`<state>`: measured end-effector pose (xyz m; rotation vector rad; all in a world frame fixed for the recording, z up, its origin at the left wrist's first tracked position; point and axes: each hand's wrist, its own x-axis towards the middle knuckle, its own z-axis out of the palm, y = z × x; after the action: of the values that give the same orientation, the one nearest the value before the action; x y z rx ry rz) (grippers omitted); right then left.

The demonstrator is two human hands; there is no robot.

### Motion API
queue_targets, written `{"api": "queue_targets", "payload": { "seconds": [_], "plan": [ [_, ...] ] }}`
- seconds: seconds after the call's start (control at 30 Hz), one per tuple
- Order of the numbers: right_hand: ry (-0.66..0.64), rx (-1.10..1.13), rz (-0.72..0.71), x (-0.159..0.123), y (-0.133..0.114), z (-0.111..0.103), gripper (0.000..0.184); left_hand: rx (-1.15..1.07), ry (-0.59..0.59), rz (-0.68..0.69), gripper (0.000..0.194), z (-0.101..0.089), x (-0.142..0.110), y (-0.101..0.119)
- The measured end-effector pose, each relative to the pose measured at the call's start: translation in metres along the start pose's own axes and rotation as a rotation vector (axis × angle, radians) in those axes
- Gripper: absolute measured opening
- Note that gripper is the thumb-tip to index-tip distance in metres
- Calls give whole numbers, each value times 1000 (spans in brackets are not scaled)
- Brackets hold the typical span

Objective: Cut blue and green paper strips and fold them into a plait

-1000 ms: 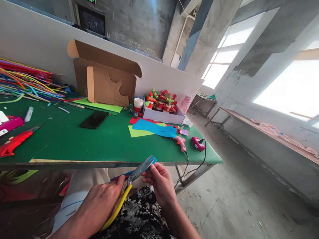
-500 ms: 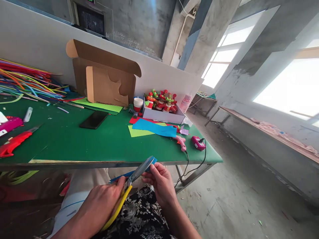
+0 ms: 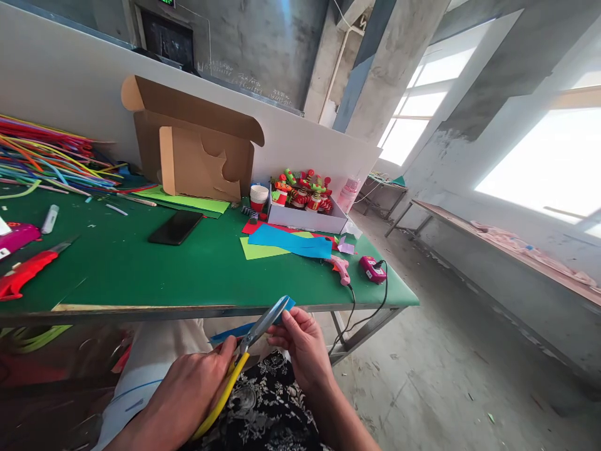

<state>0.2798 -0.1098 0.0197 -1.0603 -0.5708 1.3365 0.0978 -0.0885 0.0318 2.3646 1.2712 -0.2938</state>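
Note:
My left hand is wrapped round the yellow handle of a pair of scissors, whose grey blades point up and to the right. The blades lie nearly closed over a blue paper piece. My right hand pinches that piece between thumb and fingers, close to the scissor tips. A longer blue strip shows behind the blades by my left thumb; whether it joins the pinched piece is hidden. Both hands are over my lap, just in front of the table edge.
On the green table lie a phone, a red-handled cutter, blue paper and a pink glue gun with a cord. A white box of colourful figures, paper cups and a cardboard box stand behind.
The hands and scissors keep almost the same place. The blue strip behind the blades has shifted slightly, and the view has turned a little.

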Motion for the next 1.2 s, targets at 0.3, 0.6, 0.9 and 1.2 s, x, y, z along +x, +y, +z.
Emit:
{"api": "queue_targets", "payload": {
  "seconds": [0.3, 0.6, 0.9, 1.2],
  "plan": [
    [23, -17, -1, -1, -2, 6, 46, -59, 37, 13, 32, 4, 0, 2],
    [27, 10, 11, -3, -3, 8, 48, -63, -55, 4, 32, -10, -5, 9],
    [26, 1, 10, -3, -4, 9, 48, -83, -78, -20, 34, -3, -1, 9],
    [23, -71, -33, 1, -12, 3, 41, -35, 375, -218, 24, -22, -1, -77]
  ]
}}
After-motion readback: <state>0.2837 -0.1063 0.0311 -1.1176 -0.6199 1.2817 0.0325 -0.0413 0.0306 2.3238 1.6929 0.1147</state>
